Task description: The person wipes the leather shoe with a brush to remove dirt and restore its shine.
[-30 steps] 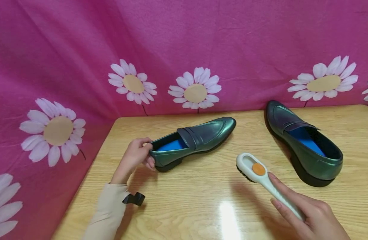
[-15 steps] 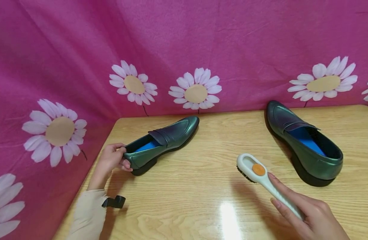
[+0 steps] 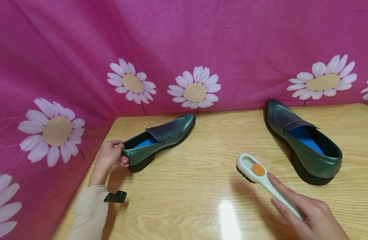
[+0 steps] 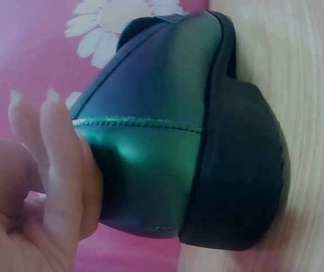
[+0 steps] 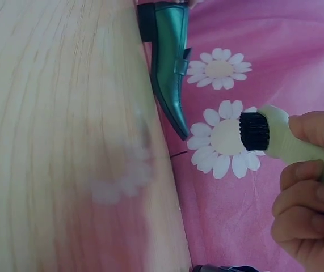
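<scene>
My left hand (image 3: pixel 108 156) pinches the heel end of a dark green-purple loafer (image 3: pixel 172 133) at the table's left side, its toe pointing to the back right. In the left wrist view, thumb and fingers grip the collar behind the shiny green heel counter (image 4: pixel 144 170); the black heel (image 4: pixel 235 175) is on the wood. With its fingers curled round the pale handle, my right hand (image 3: pixel 314 211) holds a shoe brush (image 3: pixel 275 188) above the table. An orange button (image 3: pixel 258 169) sits on the brush, and its black bristles (image 5: pixel 255 131) face down and left in the head view.
The matching loafer (image 3: pixel 314 165), blue insole showing, stands at the right of the wooden table (image 3: pixel 195 206), toe toward the back. Behind and on the left hangs a pink cloth (image 3: pixel 240 43) with white daisies. A black strap (image 3: pixel 116 196) is on the left sleeve.
My left hand has drawn the loafer leftward across the table, mostly in the first half second. The right hand and the brush have hardly moved.
</scene>
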Available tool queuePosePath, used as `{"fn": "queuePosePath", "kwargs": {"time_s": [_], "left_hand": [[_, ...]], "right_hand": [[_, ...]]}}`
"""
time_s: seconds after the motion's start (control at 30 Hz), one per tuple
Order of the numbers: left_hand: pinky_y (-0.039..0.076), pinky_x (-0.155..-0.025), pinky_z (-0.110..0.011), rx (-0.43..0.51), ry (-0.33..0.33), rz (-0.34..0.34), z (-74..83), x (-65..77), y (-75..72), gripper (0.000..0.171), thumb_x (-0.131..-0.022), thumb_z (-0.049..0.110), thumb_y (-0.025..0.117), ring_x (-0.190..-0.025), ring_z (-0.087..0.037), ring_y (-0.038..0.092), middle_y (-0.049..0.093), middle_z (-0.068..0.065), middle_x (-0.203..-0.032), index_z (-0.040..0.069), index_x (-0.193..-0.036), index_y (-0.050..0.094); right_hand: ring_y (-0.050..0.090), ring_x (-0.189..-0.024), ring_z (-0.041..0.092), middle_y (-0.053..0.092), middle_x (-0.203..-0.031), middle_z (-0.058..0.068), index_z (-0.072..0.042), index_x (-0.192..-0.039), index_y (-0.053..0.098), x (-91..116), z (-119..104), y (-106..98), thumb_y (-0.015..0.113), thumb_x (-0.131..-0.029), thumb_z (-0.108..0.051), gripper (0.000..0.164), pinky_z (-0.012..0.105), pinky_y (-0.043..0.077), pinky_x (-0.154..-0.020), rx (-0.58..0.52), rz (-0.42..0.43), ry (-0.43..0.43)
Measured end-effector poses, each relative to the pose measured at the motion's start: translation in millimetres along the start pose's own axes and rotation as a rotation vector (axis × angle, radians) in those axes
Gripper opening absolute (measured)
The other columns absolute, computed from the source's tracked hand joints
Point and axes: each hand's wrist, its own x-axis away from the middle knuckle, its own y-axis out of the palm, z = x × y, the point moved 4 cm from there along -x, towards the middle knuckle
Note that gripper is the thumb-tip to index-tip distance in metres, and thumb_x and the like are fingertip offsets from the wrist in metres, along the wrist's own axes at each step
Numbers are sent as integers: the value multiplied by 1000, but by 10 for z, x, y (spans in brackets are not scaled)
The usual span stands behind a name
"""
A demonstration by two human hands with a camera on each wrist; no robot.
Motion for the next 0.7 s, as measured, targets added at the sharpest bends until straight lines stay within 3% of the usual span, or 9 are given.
{"fn": "queuePosePath", "kwargs": {"time_s": [0.13,0.23,0.43,0.6,0.7], "left_hand": [[54,-49,-32,-82,24,74,-12,6,-124,32,-93,4,37,-40,-7,55,52,-1,-50,-15,-113,53],[54,-50,-33,-130,39,88,-22,-2,-233,34,-93,6,39,-40,-6,56,53,1,-51,-14,-117,53],[55,-53,-33,-82,20,1,-39,-50,-330,40,-98,7,36,-43,-7,57,55,-1,-54,-16,-130,41],[53,-51,-27,-15,-12,-33,-47,-48,-321,40,-99,7,34,-44,-6,56,55,0,-54,-16,-131,36],[52,-49,-27,-16,-12,-41,-8,-43,-265,38,-99,6,35,-43,-6,54,55,-1,-53,-16,-130,37]], "right_hand": [[50,-64,0,69,-112,8,-32,-144,45,-9,22,18,71,-88,-22,63,17,46,-58,5,-34,58],[50,-64,0,69,-112,9,-33,-144,44,-16,31,12,70,-88,-23,62,18,46,-58,9,-34,64],[56,-72,-2,68,-116,9,-30,-143,47,-21,13,-19,72,-86,-19,63,8,42,-62,-2,13,-2],[49,-64,0,69,-113,10,-30,-143,46,-27,25,10,71,-88,-21,61,20,45,-56,-17,-22,52],[47,-62,1,69,-111,10,-29,-143,46,-29,14,11,71,-88,-19,62,20,42,-54,-28,-13,42]]}}
